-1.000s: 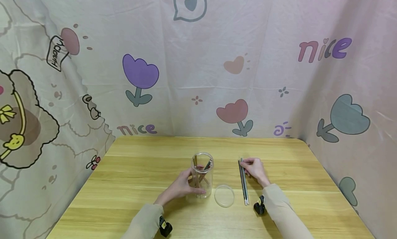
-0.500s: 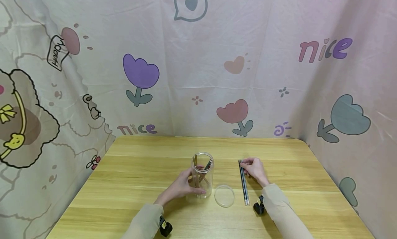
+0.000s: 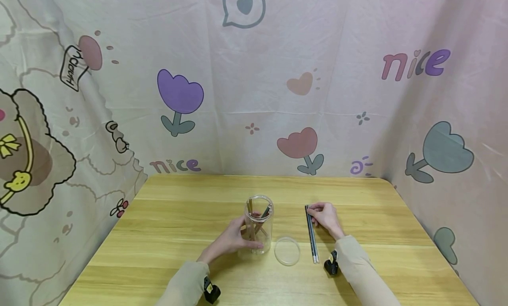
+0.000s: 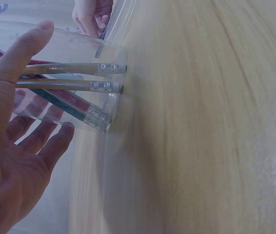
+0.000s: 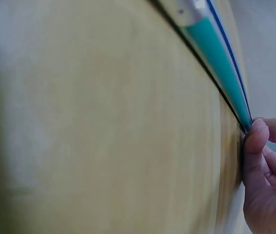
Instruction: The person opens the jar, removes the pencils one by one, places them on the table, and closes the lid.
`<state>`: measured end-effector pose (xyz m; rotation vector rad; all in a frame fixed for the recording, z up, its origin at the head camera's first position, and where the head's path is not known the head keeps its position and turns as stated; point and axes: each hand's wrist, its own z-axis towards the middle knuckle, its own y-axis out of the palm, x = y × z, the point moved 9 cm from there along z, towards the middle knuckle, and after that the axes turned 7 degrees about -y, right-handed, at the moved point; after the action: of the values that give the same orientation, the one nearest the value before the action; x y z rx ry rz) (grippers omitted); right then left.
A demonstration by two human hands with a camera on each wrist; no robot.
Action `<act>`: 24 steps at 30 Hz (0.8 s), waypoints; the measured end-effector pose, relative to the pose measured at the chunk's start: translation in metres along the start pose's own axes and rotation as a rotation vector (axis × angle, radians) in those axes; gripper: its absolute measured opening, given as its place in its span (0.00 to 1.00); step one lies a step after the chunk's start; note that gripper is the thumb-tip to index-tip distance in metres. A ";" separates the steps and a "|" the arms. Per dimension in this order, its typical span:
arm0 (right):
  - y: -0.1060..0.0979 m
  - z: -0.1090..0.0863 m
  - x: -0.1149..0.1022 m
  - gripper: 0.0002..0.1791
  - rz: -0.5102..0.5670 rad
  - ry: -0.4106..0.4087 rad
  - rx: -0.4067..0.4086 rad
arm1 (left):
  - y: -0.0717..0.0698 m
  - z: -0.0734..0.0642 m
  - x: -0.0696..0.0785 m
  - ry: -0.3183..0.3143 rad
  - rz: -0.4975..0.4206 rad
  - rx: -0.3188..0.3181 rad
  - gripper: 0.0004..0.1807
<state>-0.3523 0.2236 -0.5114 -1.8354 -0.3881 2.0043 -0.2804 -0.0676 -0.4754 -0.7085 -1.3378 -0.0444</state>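
Observation:
My left hand (image 3: 232, 240) grips a clear jar (image 3: 267, 240) that stands upright on the table, thumb on its near side. Inside lean several pencils (image 4: 74, 68), their metal-banded eraser ends down at the jar's base. Right of the jar, a round clear lid (image 3: 287, 251) lies flat. Farther right, my right hand (image 3: 326, 218) pinches the far ends of a small bundle of pencils (image 3: 312, 240) lying side by side, silver ends toward me. A teal pencil (image 5: 218, 53) shows closest in the right wrist view, between a dark edge and a blue one; their exact number is unclear.
The wooden table (image 3: 178, 200) reaches back to a printed cloth backdrop (image 3: 246, 98). Another cloth (image 3: 51, 143) hangs along the left side. Black wrist cameras (image 3: 212, 292) sit at both cuffs.
One pencil tip that stuck out past the others by my right hand now lies level with them, and the bundle is closer together. My left hand and the jar have stayed put.

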 end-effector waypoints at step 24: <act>-0.002 -0.003 0.001 0.14 0.182 0.070 -0.026 | 0.001 0.000 0.000 -0.010 -0.023 -0.009 0.43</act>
<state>-0.3491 0.2257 -0.5120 -2.0148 -0.2353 2.0536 -0.2799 -0.0672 -0.4760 -0.7017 -1.3565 -0.0651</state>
